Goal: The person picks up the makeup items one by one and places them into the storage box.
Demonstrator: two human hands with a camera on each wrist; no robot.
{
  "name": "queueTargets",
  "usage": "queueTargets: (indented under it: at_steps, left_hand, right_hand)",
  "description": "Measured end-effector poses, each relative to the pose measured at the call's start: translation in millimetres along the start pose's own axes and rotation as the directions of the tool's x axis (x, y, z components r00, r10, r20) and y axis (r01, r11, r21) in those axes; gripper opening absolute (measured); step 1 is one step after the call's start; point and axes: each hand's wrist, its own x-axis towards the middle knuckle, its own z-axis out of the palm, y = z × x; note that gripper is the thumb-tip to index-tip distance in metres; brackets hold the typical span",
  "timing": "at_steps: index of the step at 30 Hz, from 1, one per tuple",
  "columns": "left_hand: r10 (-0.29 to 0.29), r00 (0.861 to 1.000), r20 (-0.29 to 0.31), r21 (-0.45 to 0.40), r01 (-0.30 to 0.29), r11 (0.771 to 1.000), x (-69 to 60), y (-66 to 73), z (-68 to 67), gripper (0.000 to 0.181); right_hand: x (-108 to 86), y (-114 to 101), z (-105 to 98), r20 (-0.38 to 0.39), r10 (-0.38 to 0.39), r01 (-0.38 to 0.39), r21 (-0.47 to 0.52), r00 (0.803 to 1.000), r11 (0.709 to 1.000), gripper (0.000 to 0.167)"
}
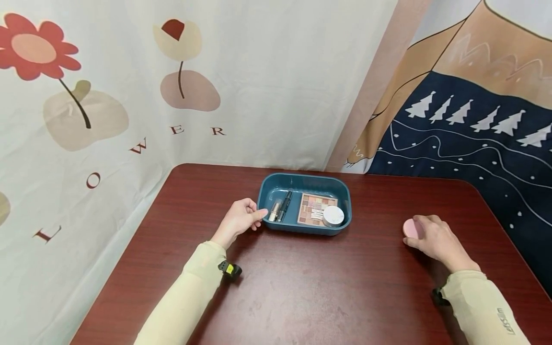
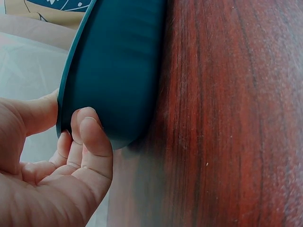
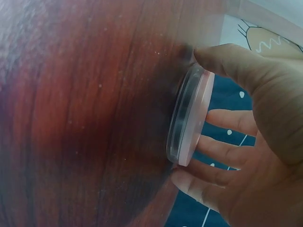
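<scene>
With thumb and fingers, my left hand (image 1: 240,219) pinches the near left rim of a dark teal plastic bin (image 1: 304,229); the left wrist view shows the thumb on the rim of the bin (image 2: 113,71) and fingers under it. Inside lie a small tube with a clear cap (image 1: 274,211), a black pen-like stick (image 1: 285,206), an eyeshadow palette (image 1: 308,211) and a round white container (image 1: 333,216), which overlaps the palette. Off to the right, my right hand (image 1: 442,242) holds a round pink compact (image 1: 411,229) by its edge, close over the table. Its clear base (image 3: 179,123) faces the tabletop.
Both sit on a dark red wood-grain table (image 1: 310,282) with rounded back corners. Behind it hangs a pale flower-print curtain (image 1: 267,86); a navy and tan printed cloth (image 1: 453,129) hangs at the right. A black strap (image 1: 230,269) is on the left wrist.
</scene>
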Motion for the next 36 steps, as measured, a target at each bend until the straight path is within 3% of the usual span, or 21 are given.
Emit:
queueTargets:
  at_steps: [16, 36]
  left_hand:
    - [0.013, 1.0, 0.001, -0.007, -0.013, 1.0, -0.4, 2.8, 2.1, 0.027]
    - [0.002, 1.0, -0.003, 0.007, -0.002, 1.0, -0.5, 1.3, 0.7, 0.027]
  right_hand:
    - [-1.5, 0, 3, -0.019, 0.024, -0.024, -0.008, 1.0, 1.0, 0.071]
    - [2.6, -21, 2, -0.088, -0.059, 0.06, 0.01, 0.994, 0.998, 0.066]
